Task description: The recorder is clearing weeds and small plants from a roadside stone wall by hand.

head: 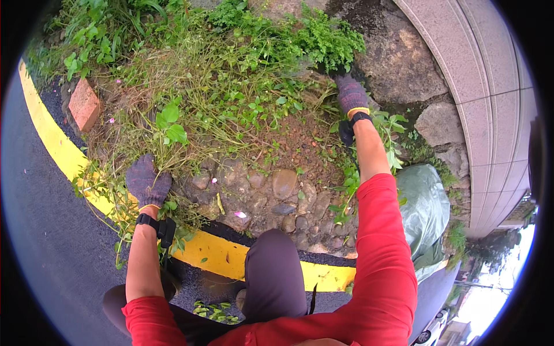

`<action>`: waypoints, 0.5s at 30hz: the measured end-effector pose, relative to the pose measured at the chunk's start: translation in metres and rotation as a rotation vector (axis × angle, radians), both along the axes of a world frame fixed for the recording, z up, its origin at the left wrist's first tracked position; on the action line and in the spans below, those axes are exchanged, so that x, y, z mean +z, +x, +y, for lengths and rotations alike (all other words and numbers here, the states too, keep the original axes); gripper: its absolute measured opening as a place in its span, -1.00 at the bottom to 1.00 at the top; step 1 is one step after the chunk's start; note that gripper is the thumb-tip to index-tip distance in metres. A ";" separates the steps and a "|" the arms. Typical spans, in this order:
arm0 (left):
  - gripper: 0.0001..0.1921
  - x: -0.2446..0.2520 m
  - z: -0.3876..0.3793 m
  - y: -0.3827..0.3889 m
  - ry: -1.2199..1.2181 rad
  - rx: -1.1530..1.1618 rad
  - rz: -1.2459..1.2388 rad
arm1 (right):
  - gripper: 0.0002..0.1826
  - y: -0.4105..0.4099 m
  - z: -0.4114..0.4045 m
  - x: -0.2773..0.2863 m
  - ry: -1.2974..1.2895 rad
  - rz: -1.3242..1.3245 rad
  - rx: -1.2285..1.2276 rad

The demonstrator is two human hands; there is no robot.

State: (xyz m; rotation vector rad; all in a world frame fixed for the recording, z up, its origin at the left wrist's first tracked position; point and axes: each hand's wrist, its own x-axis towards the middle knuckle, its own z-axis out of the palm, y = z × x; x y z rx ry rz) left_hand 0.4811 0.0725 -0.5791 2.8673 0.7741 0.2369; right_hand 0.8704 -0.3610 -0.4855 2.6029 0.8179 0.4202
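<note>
My left hand (148, 181), in a dark knitted work glove with a yellow cuff edge, is closed on a bunch of leafy weeds (106, 197) at the left, above the yellow painted line. My right hand (350, 92), gloved alike, reaches out to the upper right among plants beside the stone wall. Its fingertips are partly hidden under a ferny green plant (331, 43), and some dry stems beside them look blurred. Between the hands lie tangled weeds (207, 95) and a patch of bare reddish soil (303, 140).
Rounded stones (285, 184) edge the bed, with the yellow line (225, 255) and asphalt (56, 207) outside it. A red brick (84, 105) lies at left. A green plastic sack (422, 207) stands at right, below large wall stones (439, 123). A white car (433, 331) is farther off.
</note>
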 end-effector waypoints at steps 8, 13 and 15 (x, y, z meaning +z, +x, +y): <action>-0.58 0.006 0.007 -0.005 -0.022 0.017 -0.018 | -0.64 -0.080 0.066 0.032 -0.172 0.175 0.172; -0.57 0.007 0.005 -0.004 -0.030 -0.002 -0.027 | -0.66 -0.038 0.118 0.074 -0.262 -0.179 0.509; -0.56 0.009 0.004 -0.004 -0.045 0.005 0.003 | -0.60 -0.024 0.139 0.082 -0.349 -0.220 0.546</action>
